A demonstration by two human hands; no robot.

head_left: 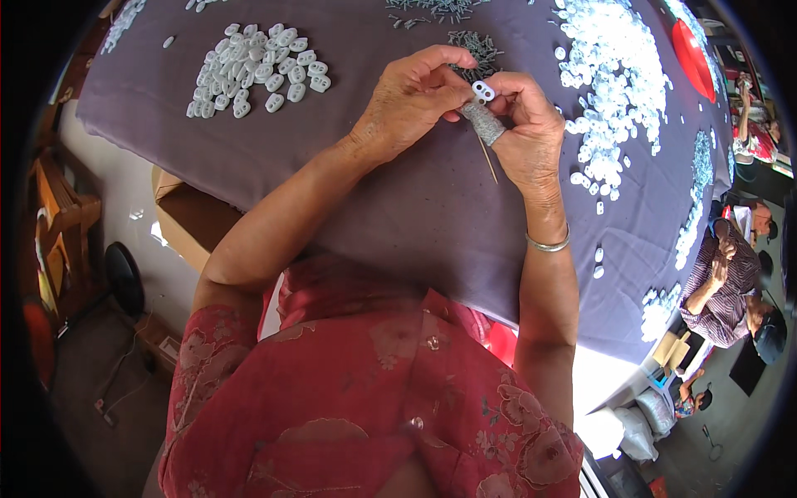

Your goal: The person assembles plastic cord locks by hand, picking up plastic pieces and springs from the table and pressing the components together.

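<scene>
Above the cloth, my right hand [531, 137] pinches a small white plastic piece with two holes [482, 91] between thumb and forefinger. Its thumb is wrapped in grey tape or cloth [481, 123]. A thin pointed wooden stick [488, 160] sticks out below that wrapped thumb; how it is held is hidden. Close against the piece on the left, my left hand [407, 104] has thumb and fingers pinched together. Whatever is between those fingertips is too small to make out. Just behind both hands lies a heap of small grey screw-like parts [477, 51].
A heap of white two-hole pieces [257, 66] lies at the left on the dark tablecloth [398, 216]. Many more white pieces [614, 66] spread along the right, near a red dish [693, 58]. A cardboard box [187, 216] stands below the table's left edge. Other people sit at far right.
</scene>
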